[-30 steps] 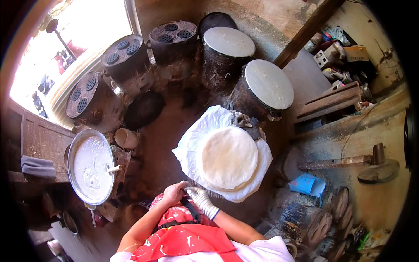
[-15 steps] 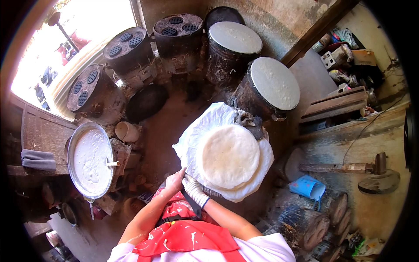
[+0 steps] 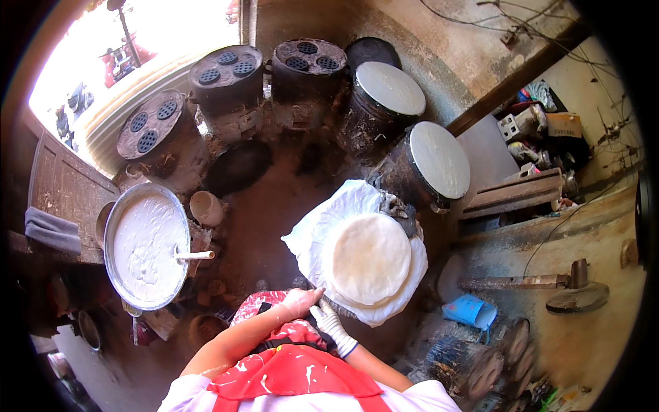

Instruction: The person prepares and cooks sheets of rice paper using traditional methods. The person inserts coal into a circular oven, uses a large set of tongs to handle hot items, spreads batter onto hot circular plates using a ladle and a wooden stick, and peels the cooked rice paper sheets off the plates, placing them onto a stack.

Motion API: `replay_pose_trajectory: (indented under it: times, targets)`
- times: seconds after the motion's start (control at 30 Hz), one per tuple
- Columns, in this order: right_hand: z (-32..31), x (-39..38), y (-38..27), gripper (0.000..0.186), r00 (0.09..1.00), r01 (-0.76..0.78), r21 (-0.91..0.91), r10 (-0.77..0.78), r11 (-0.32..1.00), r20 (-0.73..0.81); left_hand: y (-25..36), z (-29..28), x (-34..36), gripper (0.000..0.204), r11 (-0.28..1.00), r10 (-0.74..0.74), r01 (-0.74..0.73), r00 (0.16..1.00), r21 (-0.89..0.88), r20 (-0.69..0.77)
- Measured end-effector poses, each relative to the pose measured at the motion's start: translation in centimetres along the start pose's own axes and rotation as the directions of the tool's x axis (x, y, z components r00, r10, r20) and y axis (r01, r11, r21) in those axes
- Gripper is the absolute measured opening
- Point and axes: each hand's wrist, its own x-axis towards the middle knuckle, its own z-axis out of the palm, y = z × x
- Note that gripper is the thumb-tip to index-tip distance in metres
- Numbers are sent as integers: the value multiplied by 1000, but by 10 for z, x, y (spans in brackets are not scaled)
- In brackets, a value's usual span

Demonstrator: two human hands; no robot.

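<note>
My left hand (image 3: 300,302) is bare and lightly smeared with white. Its fingers are drawn together beside the fingertips of my right hand (image 3: 332,328), which wears a white knitted glove. The two hands meet low in front of my spattered red apron (image 3: 295,371), close to the near edge of a round stand. Small or hidden, whatever is between the fingers cannot be made out. A flat, pale round stack (image 3: 368,258) of what look like thin sheets lies on white cloth (image 3: 328,211) over the stand. A dark grey crumpled rag (image 3: 397,206) sits at its far edge.
At left, a wide metal basin (image 3: 145,237) of thick white batter holds a pale-handled tool (image 3: 195,255). Drum stoves with perforated tops (image 3: 226,65) and two white-topped drums (image 3: 439,159) stand in an arc. A blue container (image 3: 472,312) lies by cylindrical blocks (image 3: 473,360) at right.
The view has tilted, so the stoves and stand sit lower. My hands have moved closer together, and the dark strap seen between them earlier no longer shows clearly there.
</note>
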Motion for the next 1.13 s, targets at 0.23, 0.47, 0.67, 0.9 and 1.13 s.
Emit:
replay_pose_trajectory:
  times: [0.23,0.47,0.67,0.9,1.13]
  targets:
    - [-39,-77,-51,25,970,-159,668,241,727,-32,-76,-9,-52,28,897,-430,435,900,-79,77]
    - [0,56,-44,16,985,58,250,-14,967,-172,-33,-52,-27,52,798,-158,1,966,-603,-207]
    - [80,84,-87,22,1000,-17,184,21,983,-20,-73,-53,-64,49,845,-429,322,885,-427,-182]
    - [113,82,-41,40,965,-236,301,186,924,185,-93,-1,-80,49,876,-453,386,863,-289,-223]
    - [90,46,-53,57,979,-44,-275,96,960,178,-89,21,-62,32,910,-376,371,926,-184,8]
